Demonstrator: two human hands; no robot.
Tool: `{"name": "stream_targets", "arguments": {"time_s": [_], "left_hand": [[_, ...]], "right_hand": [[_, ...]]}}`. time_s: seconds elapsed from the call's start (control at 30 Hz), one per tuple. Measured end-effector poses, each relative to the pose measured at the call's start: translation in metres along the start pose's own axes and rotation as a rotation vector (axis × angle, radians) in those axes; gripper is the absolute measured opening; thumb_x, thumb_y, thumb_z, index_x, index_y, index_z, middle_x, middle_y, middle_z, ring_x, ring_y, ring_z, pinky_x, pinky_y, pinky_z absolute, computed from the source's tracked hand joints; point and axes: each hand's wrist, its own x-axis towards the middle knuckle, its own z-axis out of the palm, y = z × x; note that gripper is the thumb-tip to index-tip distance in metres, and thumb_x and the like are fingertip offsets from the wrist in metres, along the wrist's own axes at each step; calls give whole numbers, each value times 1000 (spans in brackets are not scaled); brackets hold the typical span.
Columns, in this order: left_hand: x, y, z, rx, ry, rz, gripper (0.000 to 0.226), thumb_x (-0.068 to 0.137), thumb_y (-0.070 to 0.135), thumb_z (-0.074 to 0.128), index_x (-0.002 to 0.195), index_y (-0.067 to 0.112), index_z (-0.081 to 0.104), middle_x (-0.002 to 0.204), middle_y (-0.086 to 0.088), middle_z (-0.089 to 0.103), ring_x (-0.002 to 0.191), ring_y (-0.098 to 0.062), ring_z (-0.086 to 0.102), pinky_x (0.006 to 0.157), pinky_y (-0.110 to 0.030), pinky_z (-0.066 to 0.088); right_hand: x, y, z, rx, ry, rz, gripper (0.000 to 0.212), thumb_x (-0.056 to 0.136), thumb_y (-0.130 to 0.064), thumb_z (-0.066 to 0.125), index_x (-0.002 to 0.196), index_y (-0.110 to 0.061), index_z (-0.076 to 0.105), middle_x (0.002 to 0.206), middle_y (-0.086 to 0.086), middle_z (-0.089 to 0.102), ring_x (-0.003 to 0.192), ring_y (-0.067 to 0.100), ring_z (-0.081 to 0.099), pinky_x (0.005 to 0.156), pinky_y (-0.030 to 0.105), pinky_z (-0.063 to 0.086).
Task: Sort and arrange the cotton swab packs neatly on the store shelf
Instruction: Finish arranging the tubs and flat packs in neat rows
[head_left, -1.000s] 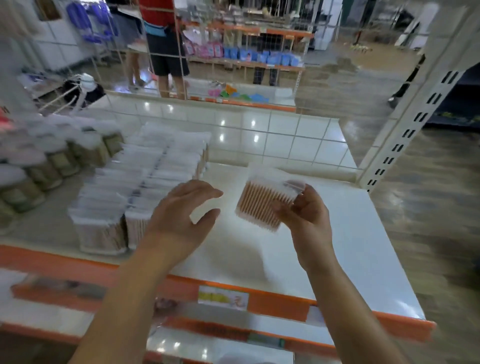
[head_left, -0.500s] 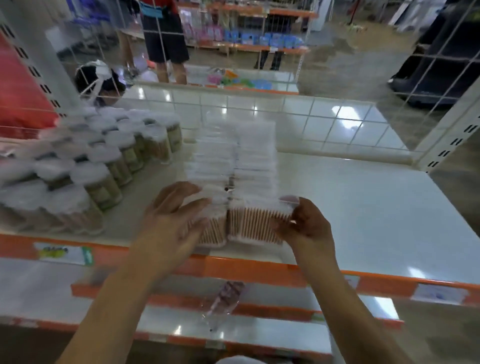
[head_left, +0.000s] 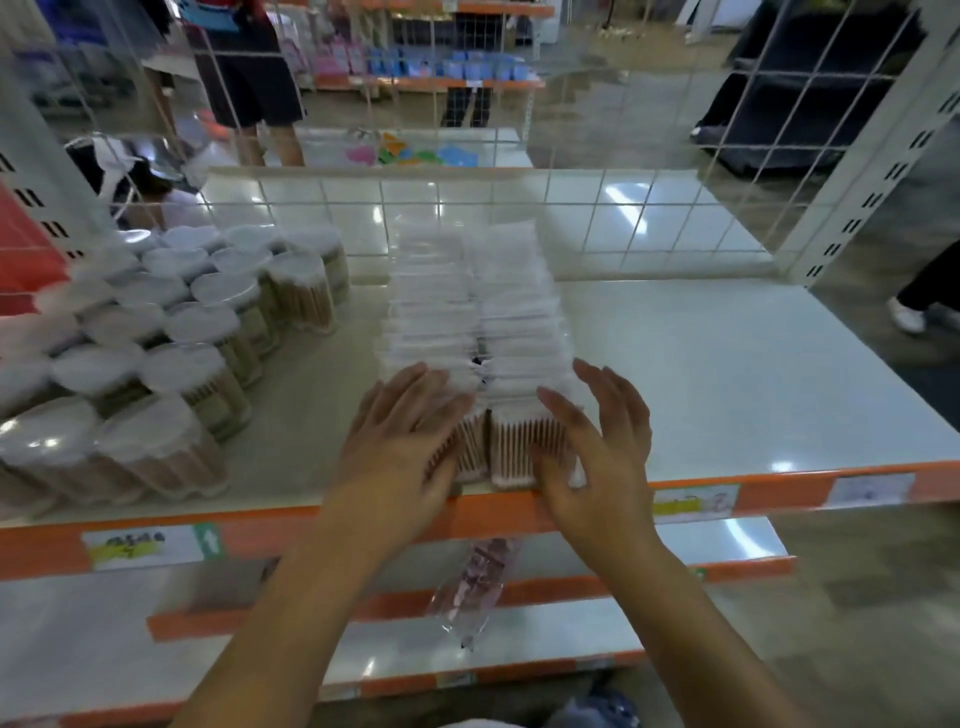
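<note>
Flat clear cotton swab packs stand in two tight rows running from the wire back panel to the front edge of the white shelf. The front right pack shows its wooden sticks. My left hand lies flat, fingers stretched, over the front of the left row. My right hand presses against the front right pack with spread fingers, thumb on its top and palm at its lower right corner. Neither hand closes around a pack.
Round tubs of swabs crowd the shelf's left side. A wire grid closes the back and a white slotted post stands at right. A clear packet hangs over the lower shelves. A person stands beyond the grid.
My right hand carried a pack from the right, set it at the front of the right row, then let go. My left hand came to rest on the left row.
</note>
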Motion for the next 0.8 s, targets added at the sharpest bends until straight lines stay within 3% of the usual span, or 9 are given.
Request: {"name": "stream_targets", "arguments": {"time_s": [0.13,0.2,0.33,0.5,0.67,0.8], "left_hand": [[1,3,-4,33,66,-1,42,80,29,43,119,19,54,125,-12,58,122,-26,38,97,-59,35],[3,3,-9,43,89,-12,42,80,29,43,120,19,52,123,-12,59,121,-26,38,96,-59,33],[4,5,-19,79,55,-49,48,80,32,42,123,14,57,126,-13,57,122,-26,34,96,-60,37],[4,9,-28,131,-33,-68,49,81,34,42,122,12,60,124,-15,59,118,-36,52,92,-57,40],[3,19,-39,117,-70,-88,50,81,34,40,122,13,60,123,-13,60,113,-37,56,92,-56,44],[3,29,-52,164,-86,-136,50,81,34,44,125,13,56,125,-15,58,115,-38,53,92,-57,44]], "right_hand": [[-1,-6,0,22,-10,-6,39,79,-20,48,118,-24,48,130,8,52,127,27,34,102,46,33],[-1,-9,-1,10,-54,-28,41,82,-18,45,123,-22,45,133,8,51,132,25,32,107,51,29],[3,-19,-1,-6,-121,-28,48,86,-21,41,134,-20,36,141,7,43,138,21,21,112,43,12],[5,-32,-3,31,-202,11,55,85,-29,40,137,-13,41,147,1,29,138,14,17,110,46,14],[11,-38,-13,3,-418,5,64,85,-40,42,144,-24,22,150,-11,4,141,7,-4,112,37,-6],[22,-47,-25,-81,-531,2,63,94,-37,43,147,-23,12,155,-7,-1,141,10,-11,111,36,-13]]}}
